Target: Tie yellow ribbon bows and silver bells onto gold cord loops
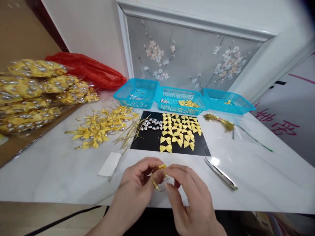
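Observation:
Near the table's front edge, my left hand (134,188) is closed on a yellow ribbon bow (162,166), most of which the fingers hide. A thin gold cord (154,183) loops down from the bow between both hands. My right hand (193,196) pinches at the same spot, thumb and forefinger close together on the cord by the bow. Just beyond lies a black mat (147,142) with rows of yellow bows (177,131) and a cluster of silver heart-shaped beads (150,124). Loose gold cords (128,132) lie across the mat's left side.
Three blue baskets (182,108) line the wall. Finished-looking bow pieces (100,126) are piled at left, near bagged ones (31,88) and a red plastic bag (86,68). Metal scissors-like snips (220,173), a gold cord bundle (220,122) and a white card (110,164) also lie here.

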{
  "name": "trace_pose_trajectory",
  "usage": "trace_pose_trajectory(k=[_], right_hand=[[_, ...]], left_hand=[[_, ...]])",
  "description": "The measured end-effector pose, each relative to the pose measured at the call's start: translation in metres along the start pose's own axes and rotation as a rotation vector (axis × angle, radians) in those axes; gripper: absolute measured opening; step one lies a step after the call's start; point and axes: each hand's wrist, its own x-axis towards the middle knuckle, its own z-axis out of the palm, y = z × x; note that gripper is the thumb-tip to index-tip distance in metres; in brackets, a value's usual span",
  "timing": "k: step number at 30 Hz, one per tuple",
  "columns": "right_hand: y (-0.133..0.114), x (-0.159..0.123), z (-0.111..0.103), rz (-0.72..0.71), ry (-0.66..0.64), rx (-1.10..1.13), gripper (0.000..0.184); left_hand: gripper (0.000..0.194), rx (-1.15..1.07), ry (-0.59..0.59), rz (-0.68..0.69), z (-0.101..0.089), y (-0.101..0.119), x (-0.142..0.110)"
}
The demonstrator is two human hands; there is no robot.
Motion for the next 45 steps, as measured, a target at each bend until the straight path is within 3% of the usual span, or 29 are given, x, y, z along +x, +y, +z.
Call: trace_pose_trajectory(k=[4, 7, 9, 13, 16, 18, 22, 26, 31, 36, 40, 45], right_hand=[[-0.003, -0.002, 0.007, -0.126, 0.028, -0.190, 0.023], [-0.001, -0.001, 0.010, -0.189, 0.064, -0.184, 0.023], [0.001, 0.002, 0.009, -0.055, 0.024, -0.010, 0.023], [0.002, 0.009, -0.002, 0.369, -0.236, 0.568, 0.024], [0.003, 0.012, -0.009, 0.516, -0.352, 0.904, 0.031], [0.003, 0.013, -0.012, 0.612, -0.338, 0.990, 0.031], [0.001, 0.015, -0.015, 0.701, -0.272, 0.909, 0.032], [0.001, 0.022, -0.017, 0.683, -0.272, 0.799, 0.031], [0.002, 0.024, -0.023, 0.621, -0.182, 0.468, 0.031], [0.000, 0.014, -0.021, 0.402, -0.129, 0.199, 0.008], [-0.007, 0.011, -0.006, 0.268, -0.074, 0.083, 0.007], [-0.012, 0.016, 0.005, 0.244, -0.045, 0.010, 0.012]], left_hand=[[0.005, 0.011, 0.074, -0.004, -0.001, -0.003, 0.001], [0.007, 0.069, 0.109, 0.055, -0.001, -0.005, 0.001], [0.009, 0.120, 0.134, 0.106, -0.002, -0.008, 0.002], [0.012, 0.140, 0.140, 0.124, -0.004, -0.011, 0.005], [0.010, 0.066, 0.113, 0.062, -0.006, -0.007, 0.004], [0.007, 0.002, 0.056, -0.006, -0.007, -0.003, 0.002], [0.015, -0.116, -0.110, -0.150, -0.010, 0.005, -0.003], [0.026, -0.162, -0.149, -0.209, -0.014, 0.009, -0.007], [0.027, -0.371, -0.068, -0.315, -0.014, 0.012, -0.008], [0.022, -0.563, 0.059, -0.377, -0.012, 0.014, -0.006], [0.026, -0.545, 0.074, -0.371, -0.015, 0.012, -0.009], [0.022, -0.453, 0.025, -0.287, -0.018, 0.011, -0.014]])
